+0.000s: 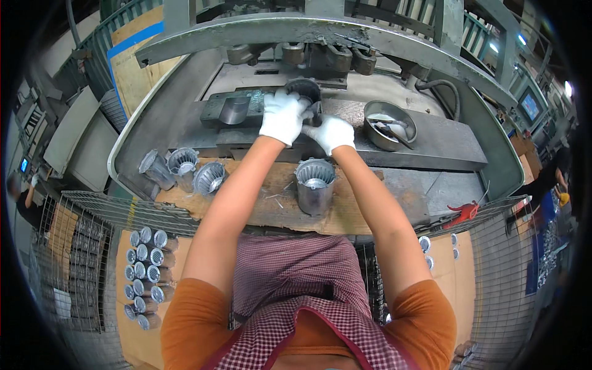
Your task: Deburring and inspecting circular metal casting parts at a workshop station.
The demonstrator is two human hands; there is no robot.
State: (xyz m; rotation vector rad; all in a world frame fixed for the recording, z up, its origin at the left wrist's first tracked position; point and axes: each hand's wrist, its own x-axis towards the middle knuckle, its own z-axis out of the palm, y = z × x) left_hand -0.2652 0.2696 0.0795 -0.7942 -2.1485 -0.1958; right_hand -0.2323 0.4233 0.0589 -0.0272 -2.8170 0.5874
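Observation:
Both my hands wear white gloves and reach to the middle of the machine bed. My left hand (282,117) is closed on the near left side of a dark finned metal cup (303,88), its fingers slightly blurred. Lower down on the right, my right hand (333,133) is closed against the same cup's lower part, with its fingertips partly hidden. Left of the cup lies a steel block with a rounded hollow (234,111). Nearer me, another finned metal cup (316,187) stands upright on a wooden board (265,213).
Several finned cups (183,163) sit at the board's left. A metal bowl (391,125) holding pale material and a tool stands at right. Red-handled pliers (462,213) lie near the right edge. A heavy machine beam (296,32) spans overhead. More cups (145,271) line cardboard at lower left.

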